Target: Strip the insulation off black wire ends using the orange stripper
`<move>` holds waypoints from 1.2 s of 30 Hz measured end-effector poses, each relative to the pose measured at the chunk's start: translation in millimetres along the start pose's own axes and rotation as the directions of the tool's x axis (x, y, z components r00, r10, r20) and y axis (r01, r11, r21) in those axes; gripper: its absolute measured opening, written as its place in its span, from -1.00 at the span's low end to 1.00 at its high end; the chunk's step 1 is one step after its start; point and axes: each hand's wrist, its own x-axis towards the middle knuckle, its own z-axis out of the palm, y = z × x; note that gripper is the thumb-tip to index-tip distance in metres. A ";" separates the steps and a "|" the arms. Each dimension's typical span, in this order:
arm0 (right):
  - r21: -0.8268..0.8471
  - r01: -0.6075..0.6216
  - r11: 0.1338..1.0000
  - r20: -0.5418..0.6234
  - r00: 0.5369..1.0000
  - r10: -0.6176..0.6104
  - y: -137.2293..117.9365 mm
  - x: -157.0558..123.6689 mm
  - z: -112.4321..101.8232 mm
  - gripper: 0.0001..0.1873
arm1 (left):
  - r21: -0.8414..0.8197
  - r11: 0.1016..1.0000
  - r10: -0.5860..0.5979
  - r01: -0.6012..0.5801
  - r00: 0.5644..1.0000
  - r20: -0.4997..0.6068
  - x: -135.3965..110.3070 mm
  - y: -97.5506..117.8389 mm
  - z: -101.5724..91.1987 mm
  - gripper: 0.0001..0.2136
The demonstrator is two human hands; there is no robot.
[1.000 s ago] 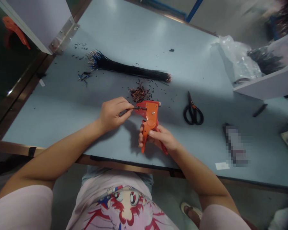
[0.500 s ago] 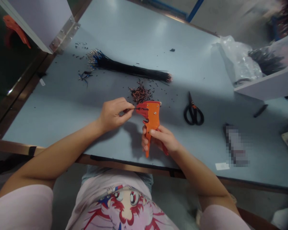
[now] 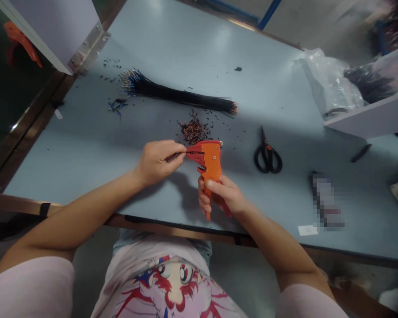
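The left hand (image 3: 159, 162) is closed in a tight pinch on a thin black wire (image 3: 176, 155), whose end reaches into the jaws of an orange wire stripper (image 3: 207, 160) near the middle of the frame. The right hand (image 3: 223, 194) is closed around the stripper's handles, holding the tool upright above the worktop (image 3: 86, 145), and its shadow falls on the surface below.

A sound hold here would be a short pinch close to the wire's end, with the wire straight and square to the jaws and the tool steady, so the wire does not kink at the mouth.

The pale blue worktop carries a long bundle of black wires (image 3: 179, 95) across the upper middle, and just above the stripper sits a small heap of reddish wire scraps (image 3: 193, 131) among scattered black bits. Black-handled scissors (image 3: 268, 157) lie to the right, and farther right are a short black stick (image 3: 361, 153), a pixelated object (image 3: 325, 201) and a white paper slip (image 3: 308, 230). At upper right, a clear plastic bag (image 3: 331, 81) sits beside a white shelf (image 3: 368, 117). At upper left, a white panel (image 3: 49, 26) with a metal hinge (image 3: 89, 47) overhangs the worktop, and a blue frame bar (image 3: 268, 13) shows beyond the far edge
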 end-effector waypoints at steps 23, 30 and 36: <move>0.172 -0.007 0.985 0.009 1.000 0.005 6.0 3.4 -0.7 -0.71 | 0.009 1.000 -0.019 0.019 0.999 -0.041 -0.1 -6.5 4.1 -0.90; 0.305 0.104 0.947 -0.132 0.989 -0.066 -13.4 5.6 -14.2 -0.78 | 0.017 0.993 -0.116 0.120 0.983 -0.141 4.9 -10.9 -4.4 -0.92; 0.177 0.101 0.979 -0.160 0.984 -0.073 -0.4 9.7 -11.3 -0.71 | 0.004 1.000 0.012 -0.012 1.000 -0.023 -0.3 -11.4 0.8 -0.92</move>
